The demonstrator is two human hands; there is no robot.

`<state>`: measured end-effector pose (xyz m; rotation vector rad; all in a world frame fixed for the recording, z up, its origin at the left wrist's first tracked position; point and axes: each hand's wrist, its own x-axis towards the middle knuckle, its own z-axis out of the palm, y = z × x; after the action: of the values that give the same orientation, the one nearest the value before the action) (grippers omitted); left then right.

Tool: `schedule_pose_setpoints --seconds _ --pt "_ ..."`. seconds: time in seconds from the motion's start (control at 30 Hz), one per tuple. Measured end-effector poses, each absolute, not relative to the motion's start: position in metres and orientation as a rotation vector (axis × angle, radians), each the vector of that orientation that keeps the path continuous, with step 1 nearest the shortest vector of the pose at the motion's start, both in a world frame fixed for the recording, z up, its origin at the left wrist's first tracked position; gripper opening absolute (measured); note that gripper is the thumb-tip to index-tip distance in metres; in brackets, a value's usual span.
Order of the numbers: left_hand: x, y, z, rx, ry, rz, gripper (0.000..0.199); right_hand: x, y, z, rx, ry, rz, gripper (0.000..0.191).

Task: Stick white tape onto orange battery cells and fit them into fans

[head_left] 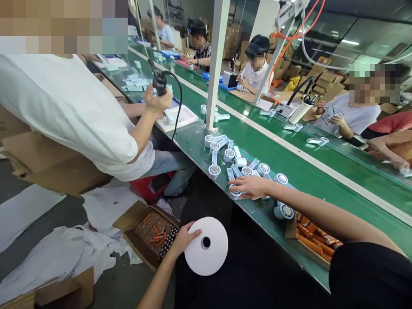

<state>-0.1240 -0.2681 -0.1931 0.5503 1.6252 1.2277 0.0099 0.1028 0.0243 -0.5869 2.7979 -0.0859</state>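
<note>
My left hand holds a large round white disc with a dark hole at its centre, thumb on its face, below the bench edge. My right hand reaches over the bench and rests on a light blue round-headed part near the edge, fingers curled over it. Around that hand lie several similar light blue parts with handles, such as one part to its left and another to its right, beneath my forearm.
A green conveyor runs diagonally behind the bench. A metal post stands at the bench. A box of orange pieces sits at right, another open box on the floor. A co-worker in white sits at left; others work across.
</note>
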Motion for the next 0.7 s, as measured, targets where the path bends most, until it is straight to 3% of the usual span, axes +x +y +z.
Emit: schedule_pose_setpoints --seconds 0.17,0.3,0.47,0.6,0.7 --pt "-0.120 -0.255 -0.193 0.569 1.629 1.239 0.078 0.028 0.104 0.048 -0.304 2.790 0.067 0.060" --pt "-0.121 -0.247 -0.198 0.588 1.609 1.211 0.076 -0.005 0.135 0.072 -0.110 2.855 -0.175 0.051" --pt "-0.134 -0.244 -0.211 0.469 1.681 1.150 0.082 -0.145 0.248 0.062 0.501 2.936 -0.058 0.043" --pt "-0.148 -0.243 -0.225 0.318 1.768 1.034 0.087 -0.260 0.339 0.025 0.701 2.981 -0.056 0.058" --pt "-0.156 -0.241 -0.239 0.231 1.785 0.945 0.084 -0.328 0.390 -0.002 0.742 2.993 -0.088 0.056"
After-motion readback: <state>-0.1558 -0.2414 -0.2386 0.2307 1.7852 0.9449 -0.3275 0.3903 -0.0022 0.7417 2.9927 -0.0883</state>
